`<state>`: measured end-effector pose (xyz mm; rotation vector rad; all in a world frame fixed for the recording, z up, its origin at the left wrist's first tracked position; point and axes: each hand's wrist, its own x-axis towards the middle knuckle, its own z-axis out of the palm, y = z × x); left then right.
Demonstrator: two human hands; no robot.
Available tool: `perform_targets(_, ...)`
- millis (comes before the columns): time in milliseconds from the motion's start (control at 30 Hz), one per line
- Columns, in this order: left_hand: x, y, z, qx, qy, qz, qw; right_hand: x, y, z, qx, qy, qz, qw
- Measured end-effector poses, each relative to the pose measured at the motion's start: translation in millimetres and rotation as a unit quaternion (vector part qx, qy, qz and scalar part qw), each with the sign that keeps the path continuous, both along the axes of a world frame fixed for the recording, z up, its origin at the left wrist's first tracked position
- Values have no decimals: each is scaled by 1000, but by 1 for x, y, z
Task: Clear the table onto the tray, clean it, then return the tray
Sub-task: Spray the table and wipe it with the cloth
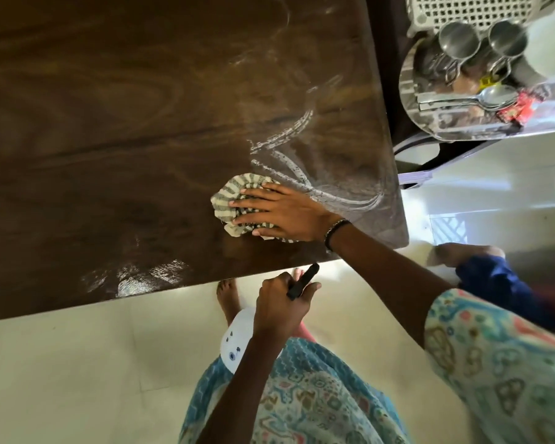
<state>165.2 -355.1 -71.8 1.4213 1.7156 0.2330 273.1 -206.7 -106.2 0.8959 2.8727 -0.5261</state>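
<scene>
My right hand (pixel 279 214) presses flat on a crumpled striped cloth (pixel 234 195) near the right front corner of the dark wooden table (pixel 109 123). Wet wipe streaks curve across the tabletop beyond and to the right of the cloth. Below the table's front edge, my left hand (pixel 281 310) grips a white spray bottle (pixel 237 342) by its black trigger head. Off the table at the upper right, the steel tray (pixel 462 131) carries two steel cups (pixel 458 38), spoons (pixel 481 99), a white mug (pixel 550 48) and a red wrapper (pixel 515 112).
The tray rests on a dark chair (pixel 430 155) beside the table's right edge. A white lattice basket (pixel 471 9) stands behind it. Pale tiled floor (pixel 77 379) lies below, with my bare feet near the table edge.
</scene>
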Motion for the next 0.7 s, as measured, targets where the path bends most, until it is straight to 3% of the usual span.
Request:
perform_targets(100, -1, 1, -1, 15, 24, -7, 1000, 0, -1, 0, -6, -6, -7, 1000)
perform_targets(200, 0, 3, -3, -16, -34, 14, 999, -3, -5, 0, -17, -13, -31, 999)
perform_targets(300, 2, 5, -3, 24, -35, 46, 998, -4, -10, 0, -21, -18, -47, 998)
perform_targets(467, -19, 0, 3, -7, -92, 63, 994, 6, -26, -1, -20, -4, -91, 996)
perform_targets(600, -42, -1, 24, 63, -136, 140, 979, 5, -61, -6, -22, 59, -187, 980)
perform_targets(700, -48, 8, 38, 85, -139, 155, 974, 12, -95, -7, -6, 79, -188, 979)
